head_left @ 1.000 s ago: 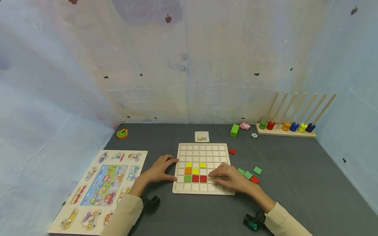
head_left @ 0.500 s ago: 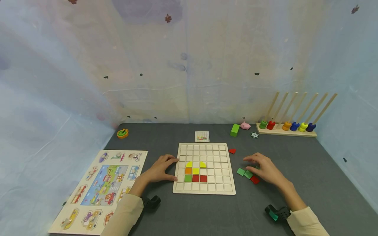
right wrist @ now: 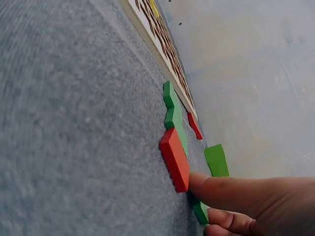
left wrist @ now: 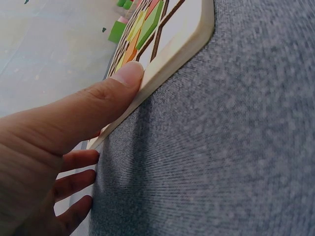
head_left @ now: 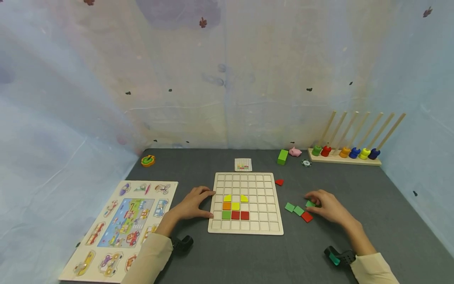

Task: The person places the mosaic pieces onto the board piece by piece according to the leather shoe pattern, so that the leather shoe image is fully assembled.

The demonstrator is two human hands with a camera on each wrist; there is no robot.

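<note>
A wooden grid board (head_left: 260, 230) lies on the table, with yellow, orange, green and red tiles set in some squares. My left hand (head_left: 193, 204) rests at its left edge, thumb and fingers spread. The left wrist view shows the thumb (left wrist: 129, 73) on the rim. Right of the board, my right hand (head_left: 328, 206) pinches a green square tile (head_left: 310, 204) between thumb and fingers, partly hiding it. Close to the thumb in the right wrist view lies a red square tile (right wrist: 175, 160). Two more green tiles (head_left: 298, 210) lie beside it.
A small pattern card (head_left: 243, 165) lies behind the board, a red triangle piece (head_left: 279, 182) at its right. A picture puzzle (head_left: 166, 213) is at left. Farther back are a green block (head_left: 282, 157), a pink pig (head_left: 294, 152), a round chip (head_left: 306, 163) and a peg stand (head_left: 344, 159).
My right hand has moved off the board to the right, past the loose tiles, and its fingers now enclose the rightmost green tile. The left hand stays at the board's edge.
</note>
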